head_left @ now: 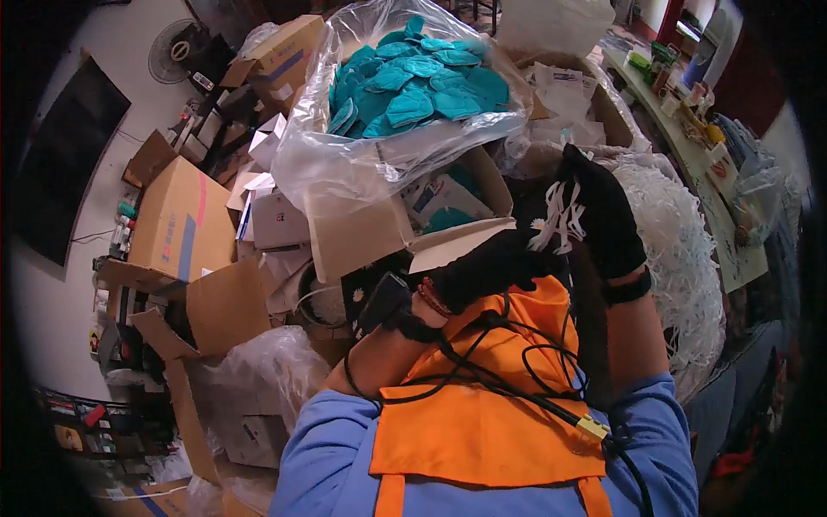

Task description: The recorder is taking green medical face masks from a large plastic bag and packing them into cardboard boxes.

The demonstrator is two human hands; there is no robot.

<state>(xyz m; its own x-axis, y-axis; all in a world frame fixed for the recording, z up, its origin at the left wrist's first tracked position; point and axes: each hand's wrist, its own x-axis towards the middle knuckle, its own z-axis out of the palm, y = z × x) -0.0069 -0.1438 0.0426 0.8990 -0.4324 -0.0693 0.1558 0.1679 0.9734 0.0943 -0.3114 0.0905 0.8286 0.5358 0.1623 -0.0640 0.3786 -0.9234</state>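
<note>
Both of my hands wear black gloves and meet in front of my chest, at the right of centre. My right hand is raised and closed on a small bunch of thin white elastic straps, which dangle in loops. Lower down, my left hand reaches across with its fingers closed at the bottom ends of those straps. Just beyond the left hand stands an open carton holding teal folded face masks and white packets. To the right of my right hand lies a large heap of white straps.
A plastic-lined box piled with teal masks stands at the back. White packets fill another carton behind my right hand. Brown cartons crowd the left. Black cables cross my orange apron. A cluttered bench runs along the right.
</note>
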